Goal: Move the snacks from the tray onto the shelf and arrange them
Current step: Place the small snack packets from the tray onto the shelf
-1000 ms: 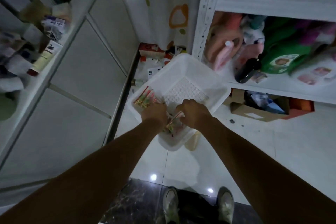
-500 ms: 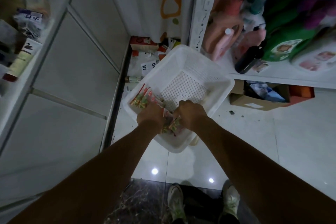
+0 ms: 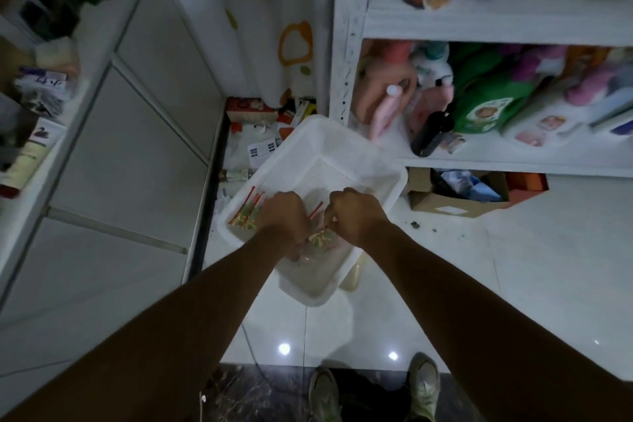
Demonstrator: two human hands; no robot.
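Both my hands are down in the white perforated tray [image 3: 342,147], which stands just left of the white metal shelf [image 3: 496,161]. My left hand [image 3: 284,216] is knuckles-up and curled round a bunch of snack packets [image 3: 248,212]. Their red-edged ends fan out past it toward the tray's left wall. I hold them stacked like this so that several can go across in one trip. My right hand [image 3: 354,216] is closed in a fist, pinching a second bunch [image 3: 318,238] that lies between my two wrists, toward the tray's near end. I judge I am drawing it against the first to make one stack. Every snack I can pick out is in the tray, none on the shelf.

My fingertips are tucked under the backs of my hands, so I cannot tell how many packets each grip holds. The packets are blurred and their print is unreadable. My forearms shade the near part of the tray floor, and more packets may lie there. What the tray rests on is hidden, apart from a pale edge under its near right corner. The shelf's middle board is crowded with a pink bottle [image 3: 385,113], a dark bottle [image 3: 431,134] and a green bag [image 3: 486,106], and its right end is cut off. I cannot see where free room lies.
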